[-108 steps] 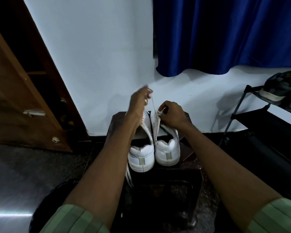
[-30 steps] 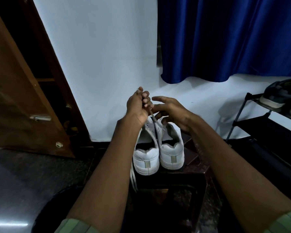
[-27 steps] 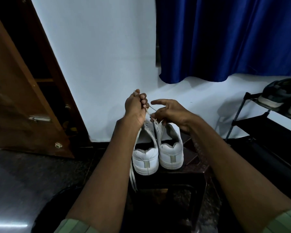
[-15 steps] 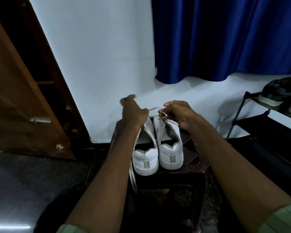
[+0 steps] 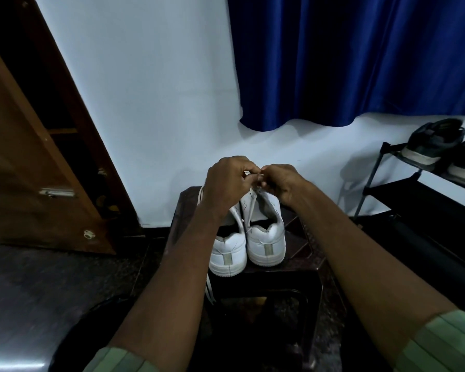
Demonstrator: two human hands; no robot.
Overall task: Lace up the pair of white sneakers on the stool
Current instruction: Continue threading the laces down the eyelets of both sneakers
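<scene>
Sneakers [image 5: 250, 234] sitting heels toward me; I'm pinching the lace [image 5: 255, 176] between left hand [image 5: 230, 181] and right hand [image 5: 282, 182], needing even tension.

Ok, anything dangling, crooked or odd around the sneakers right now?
One thing: a loose white lace from the left sneaker hangs over the front edge of the stool, untouched. Both hands meet above the right sneaker, pinching its lace. Both sneakers sit upright, side by side.
</scene>
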